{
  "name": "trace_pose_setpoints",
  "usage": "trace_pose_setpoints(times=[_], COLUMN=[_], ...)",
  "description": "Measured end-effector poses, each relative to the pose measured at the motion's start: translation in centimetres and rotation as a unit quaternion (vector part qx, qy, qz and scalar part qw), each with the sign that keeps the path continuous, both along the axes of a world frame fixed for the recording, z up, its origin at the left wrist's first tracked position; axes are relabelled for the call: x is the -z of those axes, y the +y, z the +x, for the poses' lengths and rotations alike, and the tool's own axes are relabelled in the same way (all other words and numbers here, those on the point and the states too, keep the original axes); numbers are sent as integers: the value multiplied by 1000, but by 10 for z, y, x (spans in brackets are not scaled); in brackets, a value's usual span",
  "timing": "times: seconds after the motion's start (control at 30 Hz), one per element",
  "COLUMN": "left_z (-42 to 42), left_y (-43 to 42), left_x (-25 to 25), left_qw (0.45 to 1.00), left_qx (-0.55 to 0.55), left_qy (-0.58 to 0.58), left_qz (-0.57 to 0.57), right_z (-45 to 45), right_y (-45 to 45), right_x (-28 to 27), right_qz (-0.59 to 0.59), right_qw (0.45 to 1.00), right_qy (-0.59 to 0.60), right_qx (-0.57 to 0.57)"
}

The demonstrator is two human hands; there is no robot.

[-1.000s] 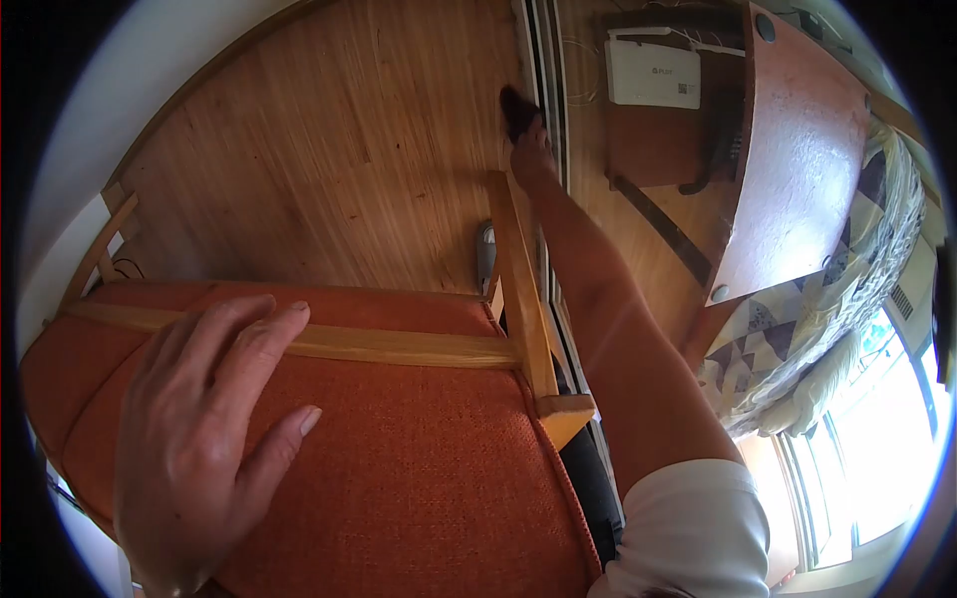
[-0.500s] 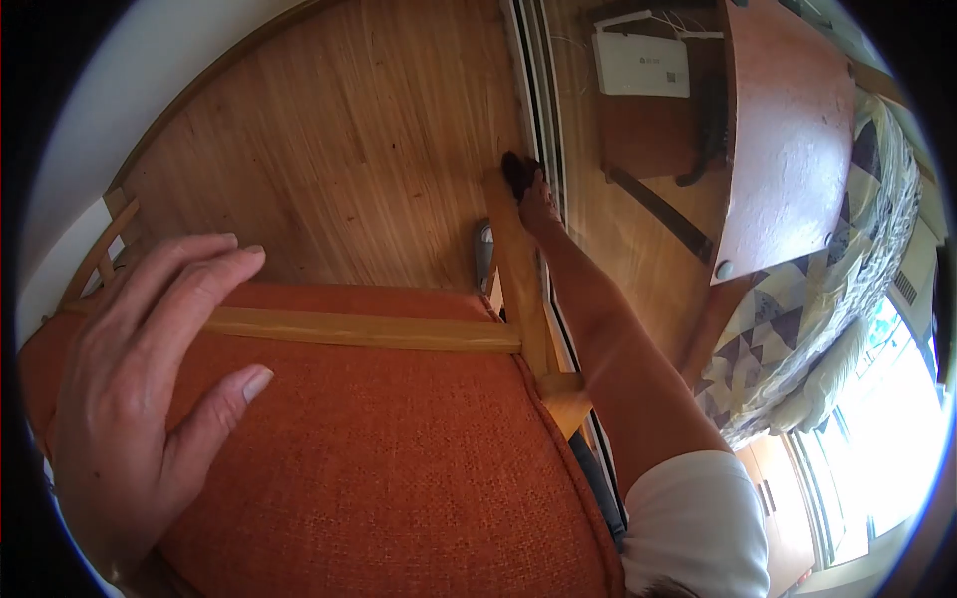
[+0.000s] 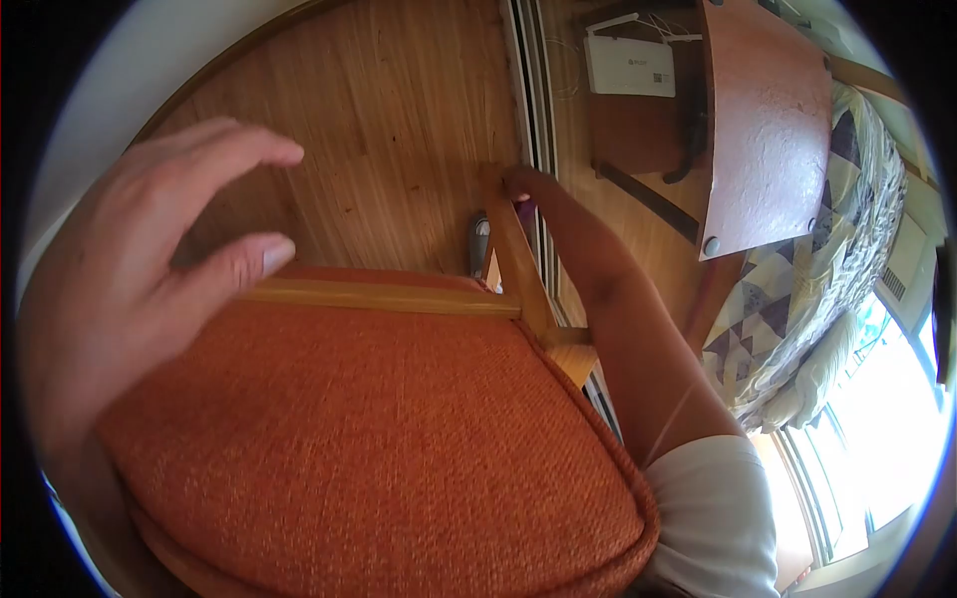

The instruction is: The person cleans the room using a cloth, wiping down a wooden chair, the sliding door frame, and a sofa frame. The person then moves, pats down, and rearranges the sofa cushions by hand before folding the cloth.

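An orange upholstered chair (image 3: 399,429) with a light wooden frame fills the lower middle of the view. My left hand (image 3: 150,229) is raised at the left over the chair, open, thumb and fingers apart and curved around nothing. My right arm reaches forward along the chair's right side. At the far end of a wooden chair leg (image 3: 510,234), my right hand (image 3: 520,182) is closed, small in view and partly hidden. A dark purple cloth (image 3: 526,211) shows just below its fingers, against the leg.
A sliding-door track (image 3: 538,120) runs along the wooden floor (image 3: 349,130) beside the leg. Right of it are a white router (image 3: 630,67), a reddish-brown tabletop (image 3: 768,130) and a bed with a patterned cover (image 3: 768,319). A shoe (image 3: 479,244) shows behind the chair frame.
My left hand has moved up and slightly right. My right hand has shifted around the leg's end, and the dark cloth now shows below the fingers instead of beyond them. The view has shifted slightly.
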State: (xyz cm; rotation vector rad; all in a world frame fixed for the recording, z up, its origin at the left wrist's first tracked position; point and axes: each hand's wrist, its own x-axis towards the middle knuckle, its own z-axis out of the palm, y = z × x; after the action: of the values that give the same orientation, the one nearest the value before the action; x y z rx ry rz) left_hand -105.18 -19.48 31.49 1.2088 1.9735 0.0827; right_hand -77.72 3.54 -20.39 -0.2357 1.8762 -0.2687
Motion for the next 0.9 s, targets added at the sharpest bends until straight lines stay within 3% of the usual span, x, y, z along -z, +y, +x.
trace_pose_setpoints(times=[0.03,0.1,0.17,0.23,0.3,0.37,0.4,0.47,0.5,0.53,0.6,0.67,0.73,0.8,0.9], left_z=[-4,-10,-9,-22,-43,-55,-41,7,31,62,142,218,301,383,492], left_y=[-3,-7,-9,-3,-10,-22,-20,-13,-29,-45,-67,-96,-130,-150,-159], left_x=[3,8,6,9,13,2,-20,-73,-87,-96,-112,-115,-109,-87,-44], left_qw=[1000,999,998,997,995,974,972,836,806,767,660,620,691,718,699], left_qx=[-1,-30,-58,-80,-93,-128,-126,-175,-276,-375,-374,-390,-419,-504,-611], left_qy=[2,-23,6,9,25,152,159,279,283,284,330,384,389,303,195], left_qz=[0,-35,-13,-15,-4,112,117,440,441,436,561,562,442,372,316], right_z=[-17,-65,-109,-133,-161,-163,-161,-135,-116,-96,-53,-9,32,76,143], right_y=[5,5,4,8,13,12,8,-5,-13,-21,-38,-49,-54,-69,-103], right_x=[-10,-96,-165,-177,-229,-293,-330,-401,-427,-454,-505,-539,-555,-552,-519], right_qz=[-5,8,9,38,-12,-85,-84,-130,-128,-69,20,58,63,53,-22], right_qw=[992,974,972,985,973,901,900,824,825,787,693,617,579,572,612], right_qy=[21,-80,-108,52,78,135,144,324,326,420,545,599,629,641,661], right_qx=[-125,214,207,157,217,403,404,446,444,446,471,507,515,509,434])
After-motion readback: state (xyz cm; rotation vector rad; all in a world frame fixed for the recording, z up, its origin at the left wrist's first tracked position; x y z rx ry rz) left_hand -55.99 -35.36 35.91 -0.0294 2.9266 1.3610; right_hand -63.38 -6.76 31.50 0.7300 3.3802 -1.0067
